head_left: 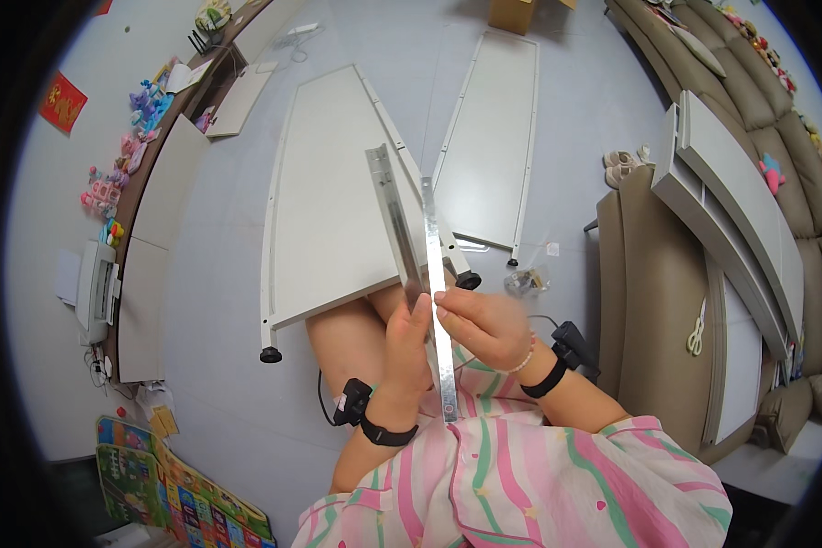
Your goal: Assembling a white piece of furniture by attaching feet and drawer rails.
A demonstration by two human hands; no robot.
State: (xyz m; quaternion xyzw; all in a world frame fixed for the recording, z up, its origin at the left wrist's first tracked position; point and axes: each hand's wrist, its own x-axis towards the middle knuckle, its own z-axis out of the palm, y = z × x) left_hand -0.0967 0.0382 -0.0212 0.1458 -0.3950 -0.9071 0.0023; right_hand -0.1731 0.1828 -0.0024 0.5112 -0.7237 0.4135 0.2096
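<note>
Two long, thin silvery metal strips stand between my hands, side by side and tilted upward. My left hand (405, 340) is closed round the lower part of the channel-shaped metal strip (395, 219). With fingers and thumb pinched, my right hand (486, 327) grips the flat, shiny metal strip (433, 251), whose lower end reaches my lap. Close in front, a large white panel (333, 173) with a raised frame rests by my knees. It has a black round foot (270, 354) at its near left corner and another black foot (468, 280) at its near right.
A second white framed panel (491, 137) lies on the floor beyond, and a clear bag of small hardware (527, 281) is nearby. On the sofa at right are stacked white panels (735, 219) and scissors (696, 331). A long cabinet (160, 201) lines the left wall.
</note>
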